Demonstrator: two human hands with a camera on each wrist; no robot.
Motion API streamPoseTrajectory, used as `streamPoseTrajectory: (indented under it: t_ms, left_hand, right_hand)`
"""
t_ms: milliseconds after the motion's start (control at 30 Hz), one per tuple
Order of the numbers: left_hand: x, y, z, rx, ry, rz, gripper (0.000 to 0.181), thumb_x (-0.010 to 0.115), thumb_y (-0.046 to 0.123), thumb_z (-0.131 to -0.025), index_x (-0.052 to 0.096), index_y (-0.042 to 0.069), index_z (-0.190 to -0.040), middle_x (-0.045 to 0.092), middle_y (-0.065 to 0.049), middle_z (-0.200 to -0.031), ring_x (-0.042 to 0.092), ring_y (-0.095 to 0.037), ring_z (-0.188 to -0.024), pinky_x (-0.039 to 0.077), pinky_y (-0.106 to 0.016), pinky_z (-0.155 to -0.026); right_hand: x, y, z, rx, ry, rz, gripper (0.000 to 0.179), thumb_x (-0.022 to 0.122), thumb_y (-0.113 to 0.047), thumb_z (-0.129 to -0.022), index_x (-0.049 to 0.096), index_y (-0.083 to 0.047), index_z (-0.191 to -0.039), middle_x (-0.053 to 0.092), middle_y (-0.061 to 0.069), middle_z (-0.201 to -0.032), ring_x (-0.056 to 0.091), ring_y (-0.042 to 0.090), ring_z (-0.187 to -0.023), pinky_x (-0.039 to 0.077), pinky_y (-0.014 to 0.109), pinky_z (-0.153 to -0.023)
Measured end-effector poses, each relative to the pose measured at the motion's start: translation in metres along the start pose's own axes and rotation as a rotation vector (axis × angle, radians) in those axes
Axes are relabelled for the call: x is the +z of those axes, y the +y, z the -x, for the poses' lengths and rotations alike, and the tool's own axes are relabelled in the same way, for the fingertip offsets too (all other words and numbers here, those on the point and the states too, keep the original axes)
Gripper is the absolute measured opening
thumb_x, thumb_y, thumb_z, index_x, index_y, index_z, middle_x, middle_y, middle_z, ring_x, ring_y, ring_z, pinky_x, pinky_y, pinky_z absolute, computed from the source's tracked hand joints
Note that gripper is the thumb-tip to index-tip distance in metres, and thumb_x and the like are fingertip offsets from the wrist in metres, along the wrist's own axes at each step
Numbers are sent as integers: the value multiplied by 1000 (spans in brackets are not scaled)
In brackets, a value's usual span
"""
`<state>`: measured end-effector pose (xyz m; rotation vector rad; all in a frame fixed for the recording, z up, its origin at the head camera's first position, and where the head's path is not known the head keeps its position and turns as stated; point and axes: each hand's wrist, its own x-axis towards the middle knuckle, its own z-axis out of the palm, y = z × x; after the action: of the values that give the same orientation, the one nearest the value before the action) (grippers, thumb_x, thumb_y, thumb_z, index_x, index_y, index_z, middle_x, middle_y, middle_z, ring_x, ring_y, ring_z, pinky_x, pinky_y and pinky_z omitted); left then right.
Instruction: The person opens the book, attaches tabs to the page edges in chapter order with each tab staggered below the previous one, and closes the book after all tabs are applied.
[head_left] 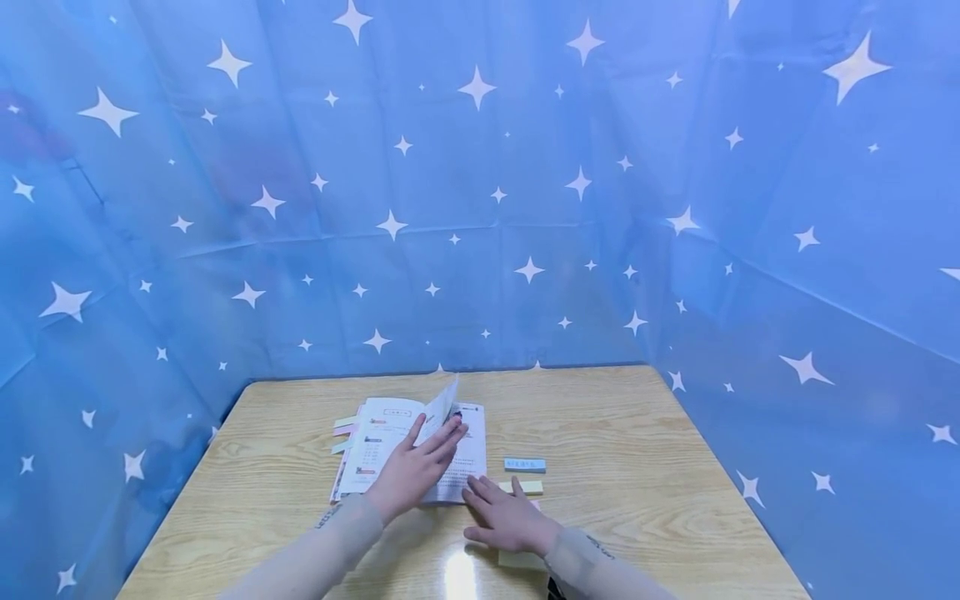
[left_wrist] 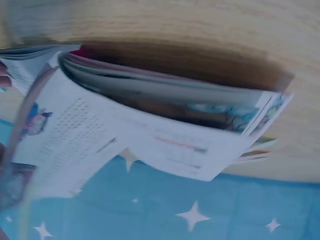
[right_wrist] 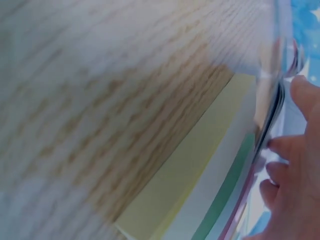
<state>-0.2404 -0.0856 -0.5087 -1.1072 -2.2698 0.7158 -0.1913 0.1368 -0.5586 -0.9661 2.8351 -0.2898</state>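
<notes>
An open book (head_left: 367,467) with printed white pages lies on the wooden table. One page (head_left: 444,404) stands raised near the spine. My left hand (head_left: 416,471) is over the middle of the book, fingers extended against that page. In the left wrist view the pages (left_wrist: 165,145) bow apart, blurred. My right hand (head_left: 513,521) rests by the book's lower right corner, its fingers loosely spread and fingertips at the edge. Beneath and beside it lie sticky notes, including a yellow strip (head_left: 531,487). The right wrist view shows a layered sticky-note stack (right_wrist: 200,165) near the fingers.
A blue sticky-note strip (head_left: 525,466) with handwriting lies right of the book. Pale sticky tabs (head_left: 343,432) jut from the book's left edge. Another pale note (head_left: 519,561) is partly under the right wrist. A blue star-patterned curtain (head_left: 480,167) surrounds the table's far side.
</notes>
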Motion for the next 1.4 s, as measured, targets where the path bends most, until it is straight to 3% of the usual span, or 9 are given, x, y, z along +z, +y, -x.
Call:
streamPoseTrajectory:
  t_ms: [133,200,300,500,667,933,1200,1300,1400]
  left_hand:
    - [-4,2,3,-77,-71,-66,43,75,20,-77,69,18,-120,22,-5,-159,3,-27,-148,9,-60,-115]
    - [-5,4,3,-112,-106,-89,33,74,19,-78,73,21,-111,27,-4,-157,5,-27,-148,10,-59,-115]
    - [-4,6,4,-144,-186,-112,28,71,19,-81,74,24,-108,36,-2,-153,10,-26,-147,8,-58,-116]
    - [4,7,9,-170,-394,-93,30,61,27,-90,69,30,-119,39,2,-151,13,-25,-147,2,-56,-116]
    - [18,8,15,-201,-444,-40,35,53,28,-95,64,25,-128,41,2,-151,17,-24,-146,3,-55,-117]
    - [41,9,22,-329,-437,187,46,55,40,-95,62,11,-130,52,-5,-142,30,-28,-142,11,-57,-116]
    - [58,4,34,-581,-445,635,51,47,38,-99,50,11,-142,46,-12,-146,33,-35,-138,21,-61,-111]
    - [62,1,41,-632,-453,797,52,43,38,-101,44,13,-146,40,-13,-150,31,-39,-139,22,-64,-110]
    - [66,0,46,-655,-458,886,54,41,40,-102,40,14,-149,34,-13,-154,27,-41,-140,21,-66,-109]
  right_hand:
    - [-2,-2,-2,30,-37,-14,70,40,-59,-96,41,-11,-148,30,8,-156,29,27,-142,19,70,-106]
    - [-2,-3,-2,41,-44,-20,71,41,-60,-96,40,-11,-148,29,8,-156,29,27,-142,18,70,-107]
    - [1,-2,-2,34,-32,-24,72,41,-60,-95,41,-10,-147,30,9,-156,30,28,-141,18,71,-106]
    - [4,-1,-2,13,-30,-45,72,43,-59,-95,41,-9,-147,31,11,-155,31,30,-140,20,71,-105]
    - [-3,-2,-3,25,-64,-90,71,48,-56,-95,41,-8,-147,31,11,-155,30,30,-141,20,69,-107]
    - [0,1,-3,8,-56,-99,73,46,-58,-94,40,-8,-147,31,13,-155,30,32,-141,20,69,-107]
    - [-4,-1,-2,0,-50,-86,73,51,-56,-94,41,-7,-147,32,14,-154,31,33,-140,22,69,-106]
    - [-7,-3,-2,22,-62,-89,72,53,-55,-92,41,-9,-147,33,11,-154,31,30,-141,22,67,-108]
    - [-8,-3,-2,27,-65,-86,72,53,-56,-92,42,-10,-147,33,9,-154,31,28,-141,22,66,-108]
